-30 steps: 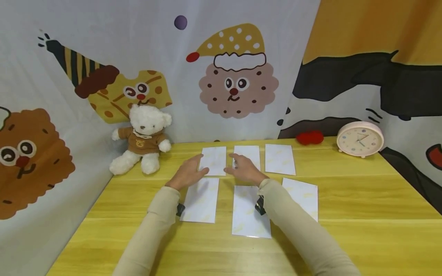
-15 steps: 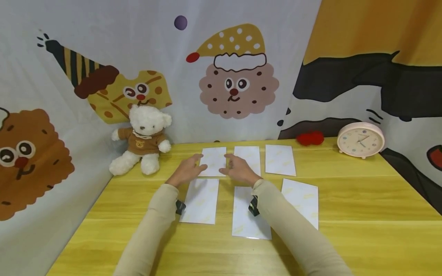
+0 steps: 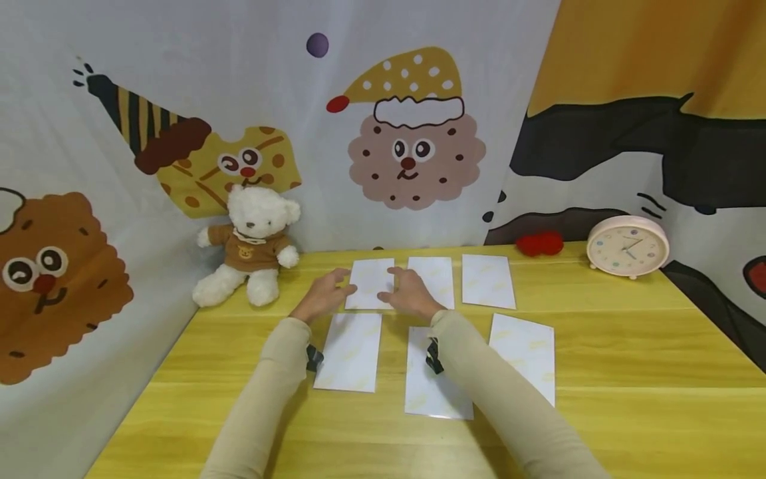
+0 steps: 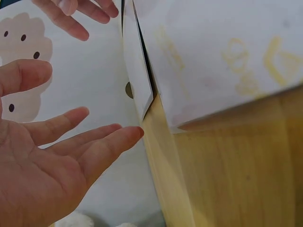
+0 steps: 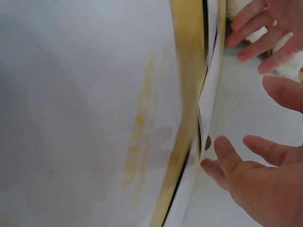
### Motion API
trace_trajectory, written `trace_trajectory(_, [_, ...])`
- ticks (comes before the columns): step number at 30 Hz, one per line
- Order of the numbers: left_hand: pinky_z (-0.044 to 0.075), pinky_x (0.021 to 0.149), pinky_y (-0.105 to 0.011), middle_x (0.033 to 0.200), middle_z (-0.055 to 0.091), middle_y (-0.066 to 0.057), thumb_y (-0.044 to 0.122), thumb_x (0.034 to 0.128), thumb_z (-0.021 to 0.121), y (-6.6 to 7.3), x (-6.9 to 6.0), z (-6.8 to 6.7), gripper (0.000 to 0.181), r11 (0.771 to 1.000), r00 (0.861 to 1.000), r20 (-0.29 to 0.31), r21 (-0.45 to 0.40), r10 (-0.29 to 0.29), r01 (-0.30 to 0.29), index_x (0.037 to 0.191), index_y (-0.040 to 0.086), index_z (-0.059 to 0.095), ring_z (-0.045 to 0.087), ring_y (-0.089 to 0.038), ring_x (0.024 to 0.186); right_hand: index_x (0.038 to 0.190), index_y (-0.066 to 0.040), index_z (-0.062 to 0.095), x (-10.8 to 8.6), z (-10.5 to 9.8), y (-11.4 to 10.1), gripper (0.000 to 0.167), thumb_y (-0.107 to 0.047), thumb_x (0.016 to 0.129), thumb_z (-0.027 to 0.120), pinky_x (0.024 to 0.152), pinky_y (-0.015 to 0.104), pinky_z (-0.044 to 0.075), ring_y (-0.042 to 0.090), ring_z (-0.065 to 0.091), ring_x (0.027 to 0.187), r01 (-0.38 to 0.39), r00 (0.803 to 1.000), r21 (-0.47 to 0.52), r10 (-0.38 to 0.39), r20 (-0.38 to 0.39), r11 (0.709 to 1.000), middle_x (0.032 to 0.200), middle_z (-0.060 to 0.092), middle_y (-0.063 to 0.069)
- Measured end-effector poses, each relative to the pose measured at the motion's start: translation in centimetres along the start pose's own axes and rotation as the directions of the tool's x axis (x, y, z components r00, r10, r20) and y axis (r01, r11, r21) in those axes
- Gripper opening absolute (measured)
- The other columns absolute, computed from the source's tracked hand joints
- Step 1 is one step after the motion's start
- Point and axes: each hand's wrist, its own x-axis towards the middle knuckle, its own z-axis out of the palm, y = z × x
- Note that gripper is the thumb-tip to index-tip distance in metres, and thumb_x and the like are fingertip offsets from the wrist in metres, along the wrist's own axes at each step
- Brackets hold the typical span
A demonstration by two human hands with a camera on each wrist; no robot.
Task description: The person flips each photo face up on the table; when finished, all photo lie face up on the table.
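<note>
The card [image 3: 370,283] lay just below the frame's centre, between my left hand [image 3: 323,297] on its left and my right hand [image 3: 414,296] on its right, its long side seeming to run up the frame. Neither hand was clearly nearer; whether a fingertip touched it I couldn't tell. Both hands were well open, fingers spread, holding nothing. My palms faced inward, and my forearms slanted together from the lower edge.
</note>
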Motion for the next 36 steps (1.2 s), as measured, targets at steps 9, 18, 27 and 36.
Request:
trace_trajectory(9, [0.043,0.113,-0.056,0.152,0.046,-0.023,0.034,0.1025,0.053,0.3,0.1,-0.1,0.056,0.999,0.998,-0.041,-0.014,-0.042,0.041,0.15,0.006,0.044,0.046,-0.041,0.14,0.154,-0.004,0.037,0.6,0.5,-0.4,0.072,-0.027,0.094,0.07,0.121,0.052,0.035,0.04,0.038,0.146,0.009,1.0,-0.035,-0.01,-0.014,0.999,0.153,0.044,0.025])
trace_trajectory(18, [0.045,0.11,-0.055,0.151,0.048,-0.024,0.035,0.1017,0.052,0.4,0.8,-0.4,0.057,0.997,0.997,-0.025,0.013,-0.07,0.07,0.149,0.004,0.044,0.048,-0.041,0.138,0.158,-0.005,0.026,1.4,0.9,-0.7,0.08,-0.03,0.095,0.068,0.125,0.052,0.028,0.041,0.03,0.15,-0.017,1.0,-0.031,0.016,-0.01,0.999,0.16,0.033,0.026])
trace_trajectory(27, [0.048,0.107,-0.054,0.141,0.056,-0.026,0.031,0.1003,0.052,0.3,1.3,0.0,0.056,0.997,0.997,-0.035,0.031,-0.066,0.068,0.146,-0.001,0.046,0.055,-0.04,0.129,0.159,-0.005,0.025,1.8,1.2,-0.8,0.08,-0.03,0.095,0.068,0.125,0.052,0.026,0.04,0.029,0.151,-0.036,0.999,0.0,0.036,0.003,0.999,0.162,0.031,0.023])
trace_trajectory(36, [0.045,0.112,-0.053,0.144,0.055,-0.024,0.03,0.1,0.052,-0.2,2.1,0.4,0.054,0.995,0.996,-0.054,0.058,-0.075,0.078,0.141,-0.005,0.053,0.052,-0.04,0.134,0.159,-0.003,0.025,1.8,1.5,-0.7,0.079,-0.029,0.096,0.067,0.125,0.051,0.028,0.039,0.03,0.151,-0.038,0.999,-0.011,0.038,0.025,0.999,0.162,0.032,0.022])
